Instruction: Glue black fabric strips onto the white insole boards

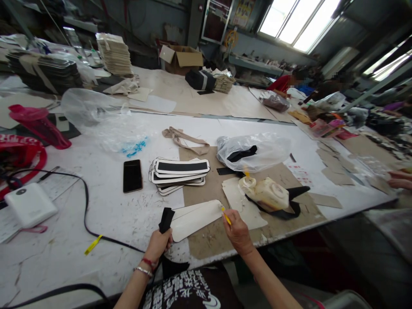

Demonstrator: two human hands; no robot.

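My left hand (158,244), at the table's near edge, is closed around a black fabric strip (166,219) that sticks up above the fingers. Beside it lies a long off-white panel (198,221) with rounded ends. My right hand (237,231) pinches a yellow-handled brush (227,216), its tip at the far right end of the panel. Right of that hand stands a stained, cream-coloured plastic glue container (270,194), with black fabric under and behind it. Behind the panel is a stack of white-rimmed pieces with black strips (182,168).
A phone (132,176) lies left of the stack, with a white power bank (30,205) and black cable (86,201) farther left. Clear plastic bags (267,150) rest behind. Bundled panels (114,53) and a cardboard box (185,60) stand at the back. Another person's hand (401,179) is far right.
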